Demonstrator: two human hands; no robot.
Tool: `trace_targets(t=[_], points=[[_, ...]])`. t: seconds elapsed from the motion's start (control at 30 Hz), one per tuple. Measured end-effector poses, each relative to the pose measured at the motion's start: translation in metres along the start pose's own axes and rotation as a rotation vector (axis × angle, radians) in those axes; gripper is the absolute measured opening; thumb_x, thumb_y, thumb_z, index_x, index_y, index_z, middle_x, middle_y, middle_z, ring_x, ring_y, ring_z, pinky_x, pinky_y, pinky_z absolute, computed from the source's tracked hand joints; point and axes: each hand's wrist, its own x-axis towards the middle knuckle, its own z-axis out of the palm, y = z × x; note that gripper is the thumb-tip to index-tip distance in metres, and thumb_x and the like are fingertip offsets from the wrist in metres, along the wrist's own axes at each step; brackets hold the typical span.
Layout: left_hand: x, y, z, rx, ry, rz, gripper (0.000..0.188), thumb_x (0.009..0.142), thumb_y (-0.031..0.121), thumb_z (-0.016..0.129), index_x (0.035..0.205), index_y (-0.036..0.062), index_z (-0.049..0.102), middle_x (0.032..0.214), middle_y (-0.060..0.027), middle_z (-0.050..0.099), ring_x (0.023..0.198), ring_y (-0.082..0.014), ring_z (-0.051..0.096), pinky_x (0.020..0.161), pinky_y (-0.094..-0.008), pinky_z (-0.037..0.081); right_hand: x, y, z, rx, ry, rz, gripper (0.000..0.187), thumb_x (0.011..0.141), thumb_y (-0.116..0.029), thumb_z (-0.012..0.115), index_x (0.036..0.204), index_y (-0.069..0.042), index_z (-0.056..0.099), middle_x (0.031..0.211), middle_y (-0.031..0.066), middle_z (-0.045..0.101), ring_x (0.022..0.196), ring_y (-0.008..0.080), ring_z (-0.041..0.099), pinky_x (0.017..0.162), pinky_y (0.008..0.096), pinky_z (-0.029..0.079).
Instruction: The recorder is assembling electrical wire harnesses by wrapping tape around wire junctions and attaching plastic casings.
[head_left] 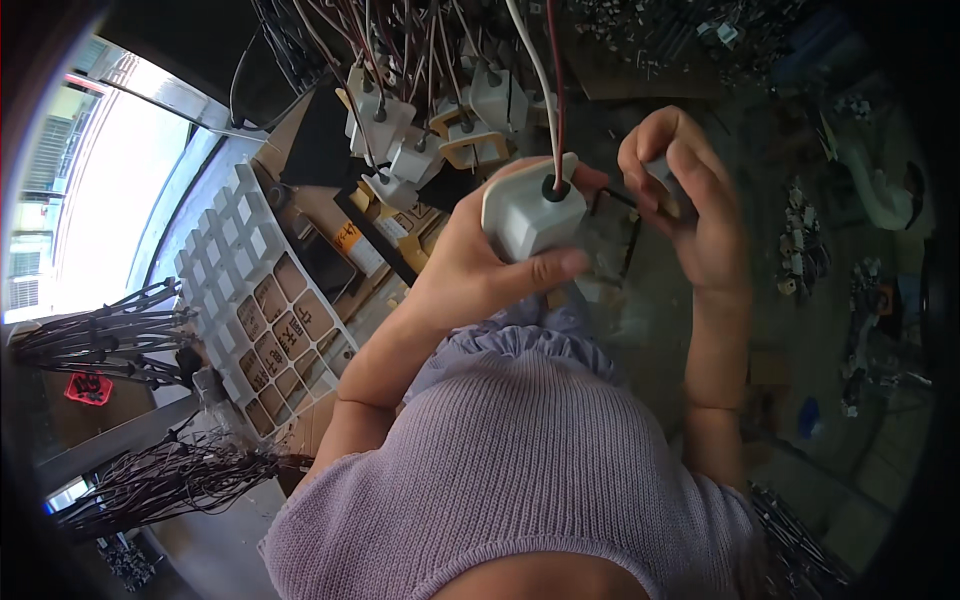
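Lilac knit top nearest the camera, filling the lower middle, one forearm reaching up on each side of it. Left hand is closed around a white plastic box, thumb across the lower front, palm against the left side, other fingers around the back with a fingertip showing at the far side. Box sits just above the top, near the middle of the view, tilted, with a black plug in its face; a white wire and a red wire run from the plug up past the upper edge. Right hand is raised to the right of the box, apart from it, fingers curled and thumb bent in, part-way closed; blurred, so cannot tell if it grips anything. More white boxes with wires hang in a cluster beyond the left hand. Left side: white grid tray, printed cardboard showing through its squares. Dark flat thing lies just right of the tray. Farther left, a black cable bundle above a small red tray, a second, looser bundle below. Bright window upper left. Right side is dim: heaps of small parts, details too dark to tell.
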Motion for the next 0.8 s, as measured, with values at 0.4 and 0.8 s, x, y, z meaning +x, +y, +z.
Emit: trace_targets(t=[0.4,0.8], points=[[0.018,-0.008,0.0,-0.658,0.2,-0.161,0.054,0.092,0.038,0.055,0.128,-0.0005,0.044,0.12,-0.0178,0.057,0.112,-0.0236,0.055,0.098,-0.0344,0.044,-0.021,-0.012,0.01,-0.049,-0.005,0.195,0.053,0.073,-0.017,0.071,0.117,0.0,0.046,0.107,0.005,0.05,0.085,0.0093,0.053,0.074,0.0235,0.045],[0.025,-0.008,-0.003,-0.958,0.151,-0.234,0.055,0.09,0.029,0.05,0.128,-0.009,0.038,0.116,-0.0187,0.056,0.12,-0.0343,0.051,0.109,-0.0476,0.037,-0.037,0.032,0.041,-0.123,-0.127,0.217,0.053,0.063,-0.003,0.082,0.111,-0.001,0.06,0.105,0.0041,0.06,0.099,0.0116,0.058,0.087,0.0258,0.048]])
